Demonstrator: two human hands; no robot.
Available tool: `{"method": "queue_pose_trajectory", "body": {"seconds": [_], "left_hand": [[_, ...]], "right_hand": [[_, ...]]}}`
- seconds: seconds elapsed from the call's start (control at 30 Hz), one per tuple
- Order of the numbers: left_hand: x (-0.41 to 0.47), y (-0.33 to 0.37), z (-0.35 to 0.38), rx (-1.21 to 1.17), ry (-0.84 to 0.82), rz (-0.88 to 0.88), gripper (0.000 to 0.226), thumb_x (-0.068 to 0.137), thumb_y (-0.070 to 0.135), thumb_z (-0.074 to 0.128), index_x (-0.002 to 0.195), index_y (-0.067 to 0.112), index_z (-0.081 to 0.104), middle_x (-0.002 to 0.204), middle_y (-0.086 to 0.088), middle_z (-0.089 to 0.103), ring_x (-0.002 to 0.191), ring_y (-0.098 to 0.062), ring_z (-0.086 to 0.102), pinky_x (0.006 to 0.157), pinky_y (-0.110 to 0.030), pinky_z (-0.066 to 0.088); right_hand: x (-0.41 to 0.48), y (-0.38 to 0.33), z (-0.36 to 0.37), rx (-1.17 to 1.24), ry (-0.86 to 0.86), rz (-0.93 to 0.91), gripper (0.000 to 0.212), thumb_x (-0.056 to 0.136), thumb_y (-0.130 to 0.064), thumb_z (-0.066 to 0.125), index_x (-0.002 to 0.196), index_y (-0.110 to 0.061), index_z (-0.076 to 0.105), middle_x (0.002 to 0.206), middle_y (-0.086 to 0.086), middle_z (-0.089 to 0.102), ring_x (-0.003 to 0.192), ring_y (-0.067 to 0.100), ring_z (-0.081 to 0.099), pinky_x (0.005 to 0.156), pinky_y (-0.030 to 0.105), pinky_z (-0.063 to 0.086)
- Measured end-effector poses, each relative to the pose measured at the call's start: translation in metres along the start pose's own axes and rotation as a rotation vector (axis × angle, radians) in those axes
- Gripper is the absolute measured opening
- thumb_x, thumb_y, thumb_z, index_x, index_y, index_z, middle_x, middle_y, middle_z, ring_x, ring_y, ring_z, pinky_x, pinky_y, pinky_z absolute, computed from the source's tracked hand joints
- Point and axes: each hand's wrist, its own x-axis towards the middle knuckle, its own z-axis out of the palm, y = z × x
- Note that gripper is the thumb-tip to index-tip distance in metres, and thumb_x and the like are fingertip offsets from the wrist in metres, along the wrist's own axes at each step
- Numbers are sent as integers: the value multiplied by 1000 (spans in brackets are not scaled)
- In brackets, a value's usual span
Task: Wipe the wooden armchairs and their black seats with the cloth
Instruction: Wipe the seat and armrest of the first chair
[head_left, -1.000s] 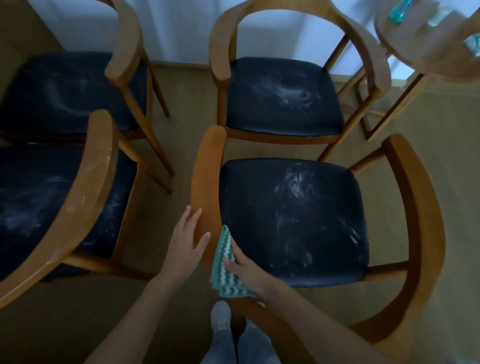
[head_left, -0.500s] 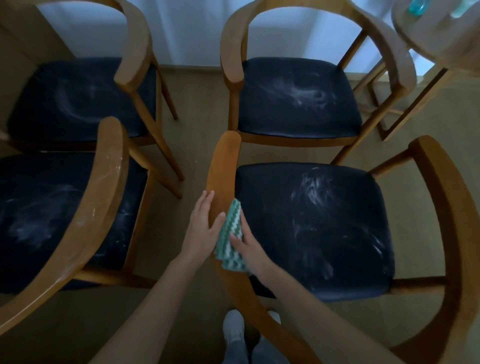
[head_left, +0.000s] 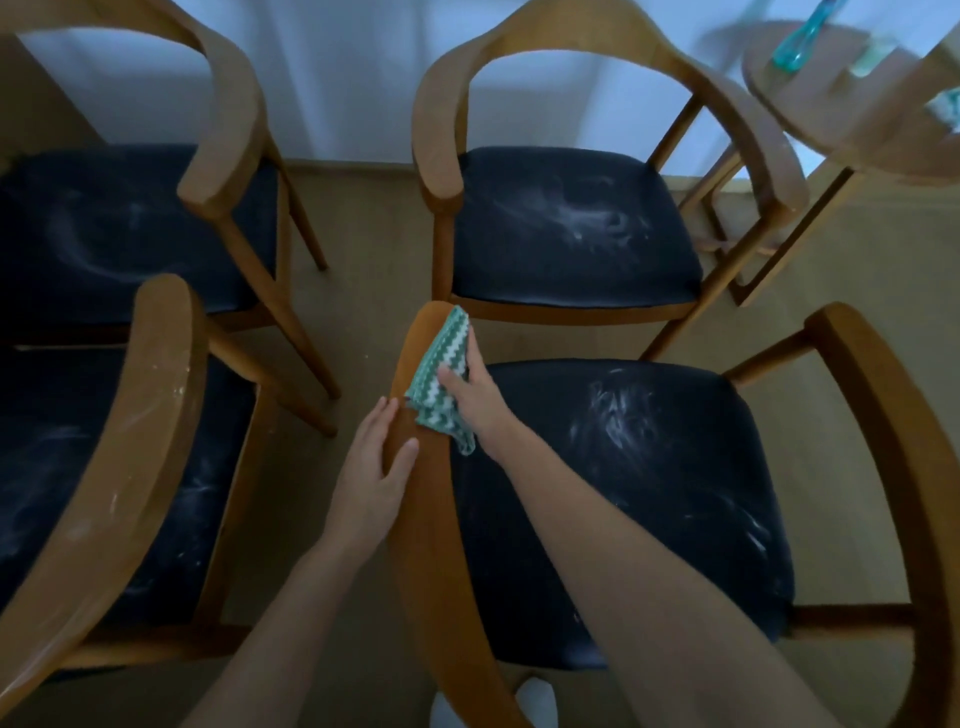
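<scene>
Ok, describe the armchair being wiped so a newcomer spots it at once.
On the tan floor, four stand two by two; take the near right armchair. Only its armrest has a green-and-white zigzag cloth held on it by the right hand.

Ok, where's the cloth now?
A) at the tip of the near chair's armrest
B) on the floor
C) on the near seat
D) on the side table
A: the right hand holds the cloth against the tip of the armrest, while the left hand rests on it lower down.
</scene>
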Motion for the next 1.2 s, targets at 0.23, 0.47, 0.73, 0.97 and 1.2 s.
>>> {"method": "queue_pose_trajectory", "body": {"seconds": [0.23, 0.47, 0.73, 0.97, 1.2], "left_hand": [[4, 5, 2, -11, -8, -22, 52, 98, 31, 44, 147, 25, 28, 155, 10, 19, 139, -6, 20, 109, -26, 19], [2, 8, 3, -84, -7, -35, 48, 100, 35, 33, 146, 24, 29, 155, 7, 22, 130, 6, 17, 106, -19, 15], [3, 7, 2, -159, 18, -75, 61, 89, 51, 27, 144, 25, 33, 150, 10, 30, 129, 5, 23, 107, -19, 17], [6, 6, 2, -121, 2, -75, 52, 96, 44, 27, 145, 27, 29, 151, 10, 29, 135, -4, 27, 105, -22, 22], [8, 10, 2, -49, -17, -55, 53, 97, 41, 35, 147, 26, 26, 154, 7, 20, 139, -7, 20, 109, -27, 20]], "right_hand": [[-28, 13, 2, -31, -39, -12, 67, 100, -17, 43, 149, -35, 1, 146, 0, 36, 119, 13, 48, 83, 18, 49], [-56, 32, 1, 8, -81, 22, 66, 98, -10, 44, 149, -34, 10, 122, -17, 49, 101, -2, 56, 76, 13, 51], [29, -30, -15, -142, -16, -38, 55, 99, -9, 41, 148, -22, 19, 123, -1, 49, 93, 8, 56, 67, 13, 51], [57, -43, -11, -338, -22, -43, 31, 99, -17, 45, 129, -15, 41, 110, 0, 56, 101, 16, 55, 88, 32, 46], [0, 0, -11, -88, 0, 14, 55, 99, -16, 45, 148, -24, 21, 133, 5, 52, 114, 20, 56, 95, 38, 49]]}}
